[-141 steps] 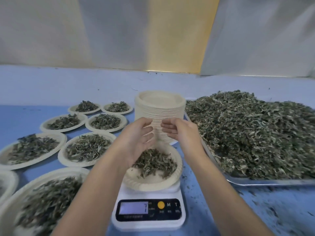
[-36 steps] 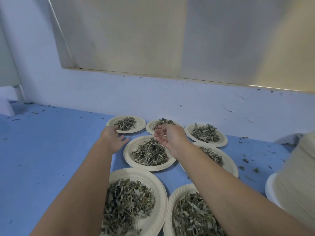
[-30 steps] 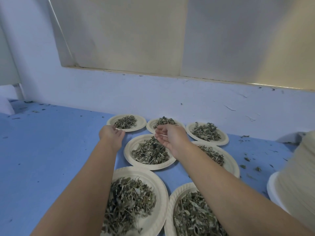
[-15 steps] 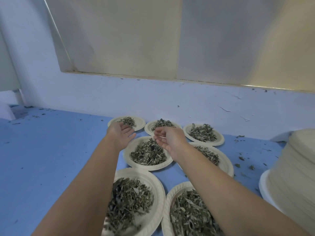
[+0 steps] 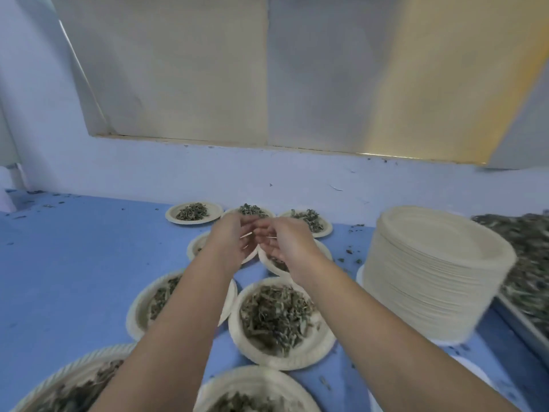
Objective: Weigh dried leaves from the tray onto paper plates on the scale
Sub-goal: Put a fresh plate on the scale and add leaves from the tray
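The dried leaves [image 5: 525, 248] lay heaped in one tray [image 5: 523, 321] far to my right, past one stack of empty plates [image 5: 430, 278] — nine filled plates [image 5: 285, 362] sat beneath and around my hands. My left hand [image 5: 234, 242] hung slack and empty; whether my right hand [image 5: 282, 245] pinched a pale sliver, I couldn't tell. I judged a weighed portion was set down — next, a fresh plate from the stack.

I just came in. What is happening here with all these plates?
A person holds the left hand and right hand close together above plates of dried leaves on the blue table. Whether they pinch anything is too blurred to tell. A stack of empty plates and the leaf tray stand at the right.
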### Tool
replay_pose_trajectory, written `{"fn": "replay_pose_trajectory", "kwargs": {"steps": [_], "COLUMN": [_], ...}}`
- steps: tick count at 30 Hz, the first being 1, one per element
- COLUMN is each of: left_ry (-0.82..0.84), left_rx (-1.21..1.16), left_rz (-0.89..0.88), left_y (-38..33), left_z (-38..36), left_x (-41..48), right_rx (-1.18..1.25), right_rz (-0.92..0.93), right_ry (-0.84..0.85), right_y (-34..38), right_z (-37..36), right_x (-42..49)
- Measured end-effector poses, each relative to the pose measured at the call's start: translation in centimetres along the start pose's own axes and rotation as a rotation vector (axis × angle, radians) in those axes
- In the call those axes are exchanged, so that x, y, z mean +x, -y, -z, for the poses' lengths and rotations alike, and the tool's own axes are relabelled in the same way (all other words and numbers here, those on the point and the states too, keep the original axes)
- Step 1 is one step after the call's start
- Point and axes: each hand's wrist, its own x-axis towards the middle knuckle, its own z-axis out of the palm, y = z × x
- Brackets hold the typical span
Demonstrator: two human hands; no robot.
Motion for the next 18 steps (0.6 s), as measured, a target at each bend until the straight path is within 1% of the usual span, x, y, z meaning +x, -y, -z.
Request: {"fn": "replay_pose_trajectory", "kwargs": {"steps": [5,7,9,11,12,13,15,16,18], "left_ry": [0.027,0.061,0.088,0.090,0.081,0.073,0.065,0.064,0.068], "left_rx": [-0.133,-0.196,-0.215,-0.225,-0.233,-0.241,-0.251,-0.253,-0.244], "left_rz": [-0.123,-0.136,-0.134,-0.153,-0.174,-0.197,-0.231,-0.242,-0.257], "left_y": [3.1,4.2,5.0,5.7,5.9,6.2,6.6,6.7,6.8], "left_z": [-4.3,-5.9,-7.2,-8.3,-8.4,-8.6,-8.9,-9.0,-9.3], "left_x": [-6.1,-8.3,-9.9,-11.3,-11.7,-12.1,-12.9,-13.2,-13.7], "right_rx": [-0.188,-0.318,-0.512,-0.706,-0.845,-1.010,-1.297,-1.382,-1.471], "right_rz": [0.244,0.373,0.534,0.733,0.808,0.832,0.748,0.686,0.606], "right_ry": [-0.051,-0.099,-0.210,-0.362,-0.422,-0.463,-0.479,-0.460,-0.399], "right_y": [0.8,1.5,2.5,3.6,4.2,4.7,5.1,5.1,4.4], "right_z": [4.8,7.2,9.8,12.6,13.8,14.9,16.9,17.6,18.5], "right_x": [-4.8,-6.4,-8.0,-9.4,-9.7,-10.0,-10.4,-10.5,-10.8]}}
